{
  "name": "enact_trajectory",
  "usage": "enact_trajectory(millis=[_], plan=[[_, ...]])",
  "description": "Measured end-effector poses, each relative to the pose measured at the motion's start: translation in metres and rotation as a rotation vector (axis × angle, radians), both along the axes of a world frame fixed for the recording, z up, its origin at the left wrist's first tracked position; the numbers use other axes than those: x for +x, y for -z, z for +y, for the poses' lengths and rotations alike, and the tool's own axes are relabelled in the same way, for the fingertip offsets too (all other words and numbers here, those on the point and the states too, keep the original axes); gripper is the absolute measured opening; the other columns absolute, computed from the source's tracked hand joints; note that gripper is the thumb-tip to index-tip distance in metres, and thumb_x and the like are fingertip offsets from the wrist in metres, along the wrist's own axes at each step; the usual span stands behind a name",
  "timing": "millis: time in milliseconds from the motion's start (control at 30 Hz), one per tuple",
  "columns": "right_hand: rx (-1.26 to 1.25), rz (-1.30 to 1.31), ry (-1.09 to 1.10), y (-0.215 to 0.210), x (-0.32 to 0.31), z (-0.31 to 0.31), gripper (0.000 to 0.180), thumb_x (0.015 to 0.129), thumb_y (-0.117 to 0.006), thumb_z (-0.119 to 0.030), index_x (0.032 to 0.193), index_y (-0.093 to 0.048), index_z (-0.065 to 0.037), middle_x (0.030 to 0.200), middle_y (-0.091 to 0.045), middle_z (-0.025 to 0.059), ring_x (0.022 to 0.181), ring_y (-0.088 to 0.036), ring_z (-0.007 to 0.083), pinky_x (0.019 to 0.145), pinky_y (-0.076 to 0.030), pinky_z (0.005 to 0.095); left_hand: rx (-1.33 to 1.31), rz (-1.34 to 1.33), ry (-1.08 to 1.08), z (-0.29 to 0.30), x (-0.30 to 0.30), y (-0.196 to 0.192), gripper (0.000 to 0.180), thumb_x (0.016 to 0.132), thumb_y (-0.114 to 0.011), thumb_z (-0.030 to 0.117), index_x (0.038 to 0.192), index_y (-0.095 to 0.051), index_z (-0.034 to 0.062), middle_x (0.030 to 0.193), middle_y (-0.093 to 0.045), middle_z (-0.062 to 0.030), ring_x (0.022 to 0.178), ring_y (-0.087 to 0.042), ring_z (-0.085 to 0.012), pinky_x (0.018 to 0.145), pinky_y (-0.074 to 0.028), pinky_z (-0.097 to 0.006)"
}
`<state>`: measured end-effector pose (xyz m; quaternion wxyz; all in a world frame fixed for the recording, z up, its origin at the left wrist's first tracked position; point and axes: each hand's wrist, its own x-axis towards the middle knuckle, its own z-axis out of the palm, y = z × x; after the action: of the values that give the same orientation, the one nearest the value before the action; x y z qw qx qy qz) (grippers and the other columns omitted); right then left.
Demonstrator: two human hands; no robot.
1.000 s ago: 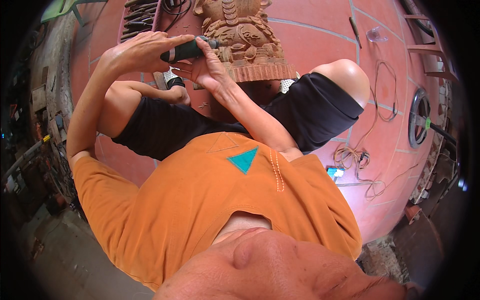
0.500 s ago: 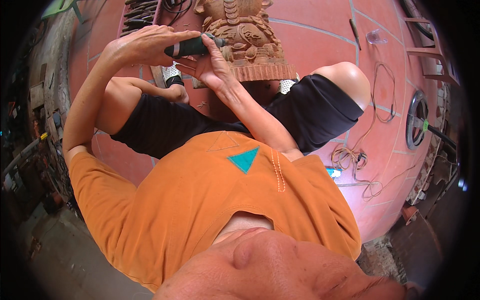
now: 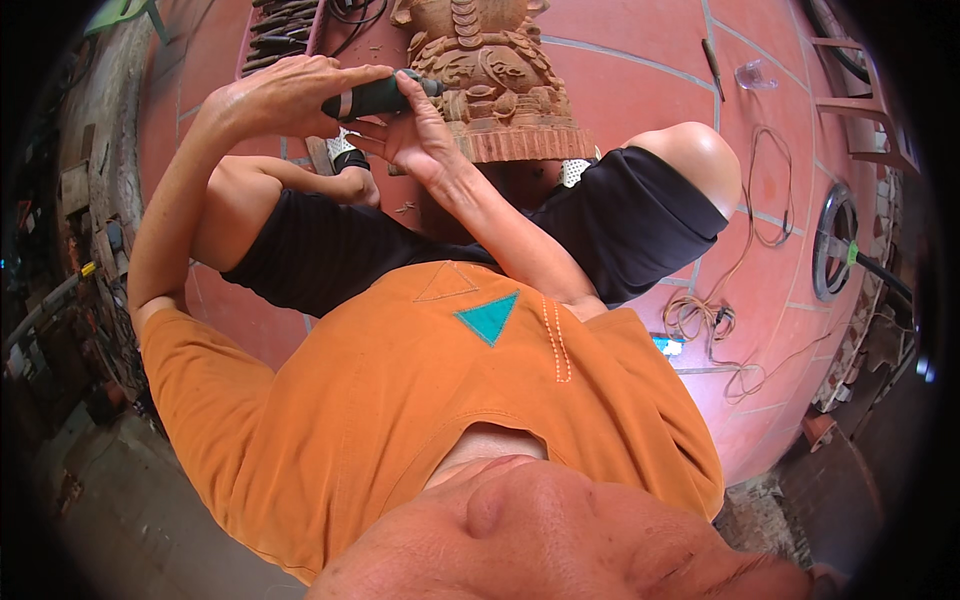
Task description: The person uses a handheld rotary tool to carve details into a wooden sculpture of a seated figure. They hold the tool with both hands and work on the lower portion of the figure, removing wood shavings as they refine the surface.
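Two hands, left hand (image 3: 278, 95) and right hand (image 3: 424, 148), grasp the green power tool (image 3: 376, 98) between their fingers beside the carved figure (image 3: 495, 85). Detail appears largely cut; remaining work cannot be determined.

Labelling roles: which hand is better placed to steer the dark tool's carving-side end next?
Probably the right hand: its thumb lies on the dark tool near the carving; the left hand is farther from it.

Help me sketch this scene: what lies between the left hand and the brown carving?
In the head view, a dark green tool spans from the left hand toward the brown carving; the right hand is there too, its thumb on the tool.
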<state>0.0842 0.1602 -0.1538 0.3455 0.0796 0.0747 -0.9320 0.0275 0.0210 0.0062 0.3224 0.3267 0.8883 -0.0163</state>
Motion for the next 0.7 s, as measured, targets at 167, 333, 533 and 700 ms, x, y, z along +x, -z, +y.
enact_trajectory(millis=[167, 333, 533, 700], plan=[[0.025, 0.008, 0.014, -0.001, -0.002, 0.005, 0.055, 0.085, -0.066, -0.048, 0.124, -0.049, -0.012, 0.116, -0.059, 0.0123, 0.109, -0.06, 0.0304, 0.095, -0.049, 0.0514, 0.108, 0.058, 0.091, -0.006, -0.007, 0.012, 0.085, 0.062, -0.072, 0.007, 0.142, -0.04, 0.011, 0.102, -0.065, -0.0149, 0.09, -0.061, -0.0304, 0.077, -0.051, -0.041], [-0.002, 0.004, 0.002, -0.001, -0.001, 0.003, 0.054, 0.085, -0.066, -0.048, 0.123, -0.05, -0.013, 0.113, -0.06, 0.0105, 0.107, -0.06, 0.0303, 0.091, -0.051, 0.0507, 0.132, 0.087, 0.116, -0.009, -0.006, 0.013, 0.085, 0.063, -0.071, 0.006, 0.141, -0.04, 0.0105, 0.094, -0.067, -0.0153, 0.082, -0.063, -0.0316, 0.072, -0.052, -0.04], [-0.016, 0.008, -0.045, 0.004, 0.002, -0.002, 0.055, 0.085, -0.066, -0.049, 0.123, -0.05, -0.012, 0.114, -0.059, 0.0108, 0.105, -0.061, 0.0313, 0.09, -0.052, 0.0499, -0.068, -0.09, -0.102, 0.004, 0.001, -0.003, 0.092, 0.063, -0.074, 0.006, 0.146, -0.035, 0.0168, 0.106, -0.065, -0.012, 0.094, -0.06, -0.029, 0.085, -0.048, -0.04], [-0.022, -0.002, -0.04, 0.005, 0.004, -0.004, 0.058, 0.086, -0.064, -0.049, 0.126, -0.048, -0.011, 0.114, -0.061, 0.017, 0.109, -0.059, 0.0354, 0.094, -0.05, 0.0494, -0.024, -0.039, -0.066, -0.002, 0.004, 0.0, 0.09, 0.066, -0.075, 0.009, 0.146, -0.035, 0.018, 0.095, -0.066, -0.0105, 0.09, -0.059, -0.0283, 0.084, -0.047, -0.04]])
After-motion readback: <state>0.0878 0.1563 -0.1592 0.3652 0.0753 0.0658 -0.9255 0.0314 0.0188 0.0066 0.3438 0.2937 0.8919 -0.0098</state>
